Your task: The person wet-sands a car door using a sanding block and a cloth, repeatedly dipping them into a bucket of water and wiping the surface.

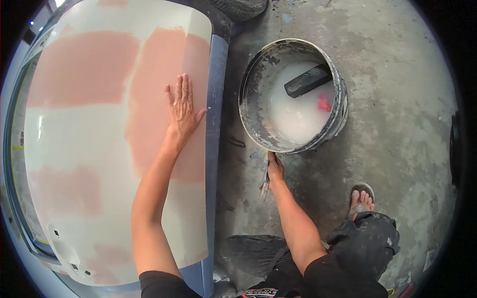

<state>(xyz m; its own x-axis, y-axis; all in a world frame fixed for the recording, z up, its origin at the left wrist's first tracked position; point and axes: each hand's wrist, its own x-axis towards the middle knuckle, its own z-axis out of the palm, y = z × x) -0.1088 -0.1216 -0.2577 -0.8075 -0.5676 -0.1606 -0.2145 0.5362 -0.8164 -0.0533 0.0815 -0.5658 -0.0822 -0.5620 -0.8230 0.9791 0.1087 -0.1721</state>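
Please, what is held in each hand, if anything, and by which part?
The left hand lies flat on the car door, holding nothing. The right hand seems to grip a thin greyish object along one edge; its kind is unclear.

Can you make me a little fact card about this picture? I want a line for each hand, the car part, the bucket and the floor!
Left hand: open, palm down on a pink patch
Right hand: gripping a thin item, too unclear to name, near the bucket's rim
Car part: pale car door with several pink patches
Bucket: dirty, right of the door; holds cloudy whitish water, a black block and something pinkish-red
Floor: grey, stained concrete; a sandalled foot stands on it
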